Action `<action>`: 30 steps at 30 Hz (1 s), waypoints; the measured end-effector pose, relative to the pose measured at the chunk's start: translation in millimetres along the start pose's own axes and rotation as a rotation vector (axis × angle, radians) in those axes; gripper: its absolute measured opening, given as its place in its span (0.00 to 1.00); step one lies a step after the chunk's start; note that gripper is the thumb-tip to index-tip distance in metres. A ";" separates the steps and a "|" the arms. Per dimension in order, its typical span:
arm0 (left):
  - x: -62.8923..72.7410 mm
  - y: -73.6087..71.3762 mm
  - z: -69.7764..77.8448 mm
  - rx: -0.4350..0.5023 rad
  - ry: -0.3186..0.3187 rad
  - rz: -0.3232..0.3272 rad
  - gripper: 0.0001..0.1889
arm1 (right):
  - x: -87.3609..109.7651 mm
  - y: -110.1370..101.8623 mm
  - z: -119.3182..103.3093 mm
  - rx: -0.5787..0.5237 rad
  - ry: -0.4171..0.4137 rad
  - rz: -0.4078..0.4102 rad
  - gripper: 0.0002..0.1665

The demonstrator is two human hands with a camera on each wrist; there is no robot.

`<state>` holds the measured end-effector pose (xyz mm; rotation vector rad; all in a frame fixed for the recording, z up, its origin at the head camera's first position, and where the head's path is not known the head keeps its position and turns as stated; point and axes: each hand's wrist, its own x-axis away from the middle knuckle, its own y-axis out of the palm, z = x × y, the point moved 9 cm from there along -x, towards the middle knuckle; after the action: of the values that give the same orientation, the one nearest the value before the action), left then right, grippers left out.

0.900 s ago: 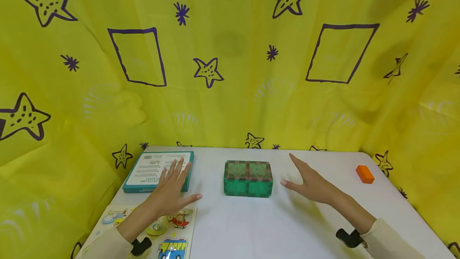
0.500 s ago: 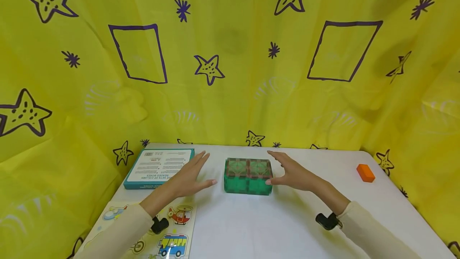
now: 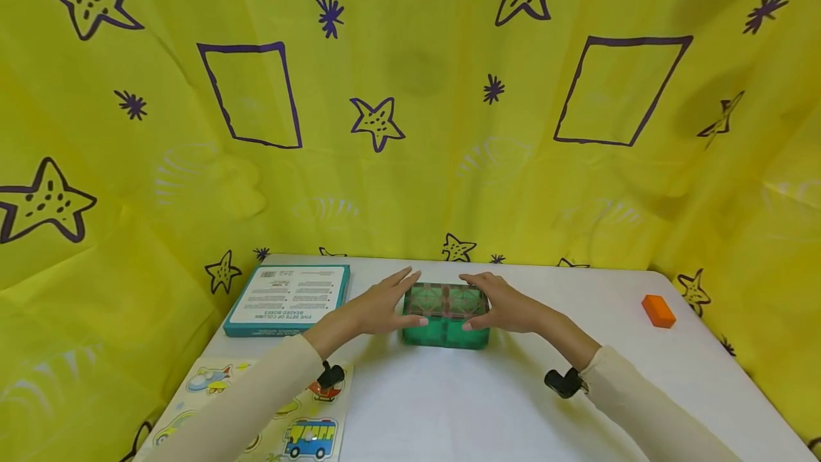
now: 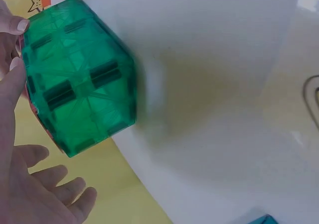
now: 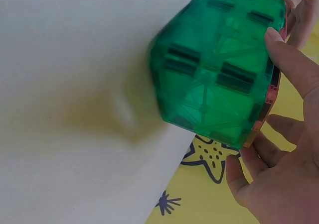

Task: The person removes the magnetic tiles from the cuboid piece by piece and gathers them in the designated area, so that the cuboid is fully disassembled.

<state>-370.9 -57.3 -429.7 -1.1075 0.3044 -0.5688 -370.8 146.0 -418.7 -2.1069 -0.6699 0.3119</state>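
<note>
A box of see-through green magnetic tiles (image 3: 445, 334), topped with reddish-brown tiles, stands on the white table between both hands. My left hand (image 3: 380, 303) is at its left end, thumb before the front face and fingers toward the back. In the left wrist view its fingers (image 4: 52, 176) are spread and look apart from the box. My right hand (image 3: 509, 305) reaches over the right end; its thumb (image 5: 286, 57) lies across the top front edge and its fingers lie close along the reddish edge. Firm contact cannot be told for either hand.
A teal and white flat box (image 3: 288, 298) lies at the back left. A picture puzzle board (image 3: 301, 405) with vehicles lies at the front left. An orange block (image 3: 658, 311) sits toward the right table edge. A yellow patterned curtain (image 3: 410, 184) surrounds the table.
Both hands have come inward from either side to the green tile box, the left from above the teal and white box. The tile box stands where it was.
</note>
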 end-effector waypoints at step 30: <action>-7.3 5.3 1.9 -0.014 -0.030 -0.065 0.48 | -5.1 -10.0 -5.2 0.088 0.012 -0.064 0.47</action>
<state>-374.5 -50.0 -434.0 -1.1420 0.2475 -0.6085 -376.1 144.2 -407.6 -1.9979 -0.7022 0.2886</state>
